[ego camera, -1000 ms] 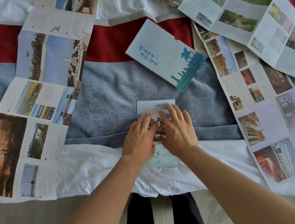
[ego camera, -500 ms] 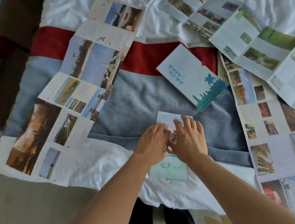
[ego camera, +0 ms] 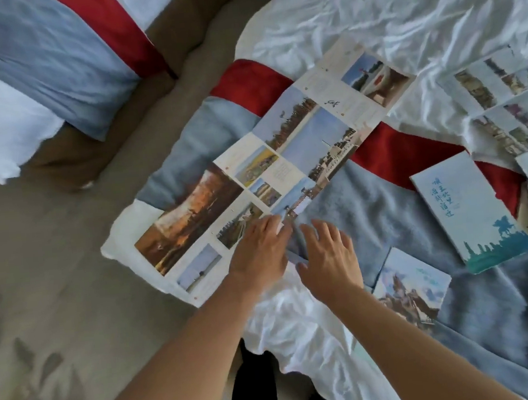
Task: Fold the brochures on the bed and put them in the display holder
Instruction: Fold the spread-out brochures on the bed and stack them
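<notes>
My left hand (ego camera: 260, 248) lies flat, fingers released, on the near right corner of the unfolded brochure (ego camera: 254, 175) spread on the bed (ego camera: 385, 214), probably to draw it closer; my right hand (ego camera: 328, 254) hovers beside it, fingers spread, grasping nothing.

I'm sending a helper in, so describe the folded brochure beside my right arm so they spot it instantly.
On the bed's grey-blue blanket, look right of the right hand. The folded brochure is small and shows one rocky landscape photo, unlike the bigger pale booklet with blue characters.
</notes>
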The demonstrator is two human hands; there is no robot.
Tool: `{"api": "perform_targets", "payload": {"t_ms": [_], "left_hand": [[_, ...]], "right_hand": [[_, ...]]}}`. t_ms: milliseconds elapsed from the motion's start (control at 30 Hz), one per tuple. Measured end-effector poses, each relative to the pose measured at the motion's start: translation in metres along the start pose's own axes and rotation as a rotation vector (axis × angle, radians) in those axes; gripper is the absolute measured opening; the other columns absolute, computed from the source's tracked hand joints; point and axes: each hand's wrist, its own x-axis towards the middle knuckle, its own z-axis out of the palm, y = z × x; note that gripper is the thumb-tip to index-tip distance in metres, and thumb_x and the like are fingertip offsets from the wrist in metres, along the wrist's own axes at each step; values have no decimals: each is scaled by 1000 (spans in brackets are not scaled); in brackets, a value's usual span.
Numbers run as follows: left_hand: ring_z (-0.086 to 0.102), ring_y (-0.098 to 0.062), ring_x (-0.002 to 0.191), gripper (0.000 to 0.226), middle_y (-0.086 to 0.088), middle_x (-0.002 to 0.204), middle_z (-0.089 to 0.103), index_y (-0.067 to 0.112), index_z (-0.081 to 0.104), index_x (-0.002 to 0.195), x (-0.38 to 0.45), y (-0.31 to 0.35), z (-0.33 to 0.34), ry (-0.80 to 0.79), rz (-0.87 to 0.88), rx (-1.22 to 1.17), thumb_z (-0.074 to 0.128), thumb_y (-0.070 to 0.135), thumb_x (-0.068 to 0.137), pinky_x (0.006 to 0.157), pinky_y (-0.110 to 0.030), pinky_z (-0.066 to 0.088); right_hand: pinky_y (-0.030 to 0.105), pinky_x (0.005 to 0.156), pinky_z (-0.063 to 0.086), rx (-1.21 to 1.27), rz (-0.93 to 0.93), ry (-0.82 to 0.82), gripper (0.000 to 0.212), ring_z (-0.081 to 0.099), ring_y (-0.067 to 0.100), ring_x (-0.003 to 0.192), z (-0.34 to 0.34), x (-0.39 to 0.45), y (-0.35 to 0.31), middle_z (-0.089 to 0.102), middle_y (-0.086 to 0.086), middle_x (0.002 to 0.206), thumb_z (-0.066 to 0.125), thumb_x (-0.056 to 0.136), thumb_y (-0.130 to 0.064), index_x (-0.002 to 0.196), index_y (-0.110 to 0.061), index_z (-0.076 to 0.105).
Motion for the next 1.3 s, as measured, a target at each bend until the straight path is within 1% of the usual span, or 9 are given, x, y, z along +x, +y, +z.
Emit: {"api": "perform_targets", "payload": {"t_ms": [100, 367, 600, 733, 900, 1000, 1167, 1233, 1300], "left_hand": [[39, -24, 136, 53, -5, 145, 43, 21, 47, 133, -12, -46, -4, -15, -63, 12, 68, 35, 87, 114, -36, 32], [41, -26, 134, 56, -6, 143, 41, 20, 46, 135, -47, -142, -5, 46, -300, -75, 66, 40, 86, 110, -40, 39], [39, -31, 132, 57, -13, 142, 41, 14, 37, 139, -50, -171, -4, 85, -594, -201, 57, 26, 87, 108, -43, 38], [51, -30, 115, 59, -12, 128, 52, 13, 39, 139, -45, -174, -11, 92, -678, -231, 62, 18, 85, 97, -41, 41], [54, -30, 109, 46, -11, 122, 56, 14, 48, 129, -38, -178, -25, 142, -735, -270, 63, 13, 85, 90, -42, 42], [55, -28, 110, 44, -11, 124, 56, 13, 50, 129, -32, -179, -34, 175, -717, -342, 64, 11, 87, 87, -41, 49], [61, -22, 99, 35, -5, 127, 54, 16, 53, 126, -19, -172, -53, 294, -705, -492, 58, 10, 92, 70, -33, 53], [61, -18, 91, 27, 0, 123, 56, 19, 57, 119, -12, -171, -56, 311, -726, -497, 55, 12, 93, 61, -28, 47], [61, -16, 87, 18, 6, 111, 60, 22, 62, 108, -5, -170, -63, 291, -746, -504, 53, 16, 94, 62, -30, 48]], "right_hand": [[39, 117, 21, -3, -54, -39, 68, 29, 25, 142, 8, 17, -39, 32, 3, 152, 67, 87, -35, 145, -23, 34], [49, 123, 6, -179, -220, -163, 83, 0, 33, 153, 39, 47, -106, 0, 12, 166, 63, 87, -19, 155, -20, 14], [52, 123, 8, -220, -237, -228, 88, -9, 32, 153, 46, 55, -113, -5, 12, 167, 63, 87, -27, 157, -20, 10], [55, 122, 11, -146, -190, -190, 80, 0, 31, 154, 45, 51, -117, 4, 11, 167, 57, 89, -47, 155, -21, 19], [56, 120, 10, -130, -171, -157, 91, 7, 33, 154, 44, 45, -119, 9, 10, 167, 46, 85, -75, 155, -24, 20], [57, 120, 14, -101, -162, -159, 95, 14, 33, 153, 40, 43, -122, 14, 10, 166, 45, 81, -80, 154, -24, 21], [53, 120, 18, -58, -137, -210, 94, 19, 29, 151, 28, 43, -130, 19, 5, 165, 36, 83, -83, 154, -25, 15], [53, 120, 22, -10, -121, -232, 94, 27, 27, 147, 25, 46, -131, 27, 2, 161, 29, 82, -86, 153, -26, 16], [52, 118, 27, 57, -90, -275, 95, 33, 25, 144, 16, 48, -133, 32, 0, 159, 24, 79, -89, 152, -28, 17]]}}
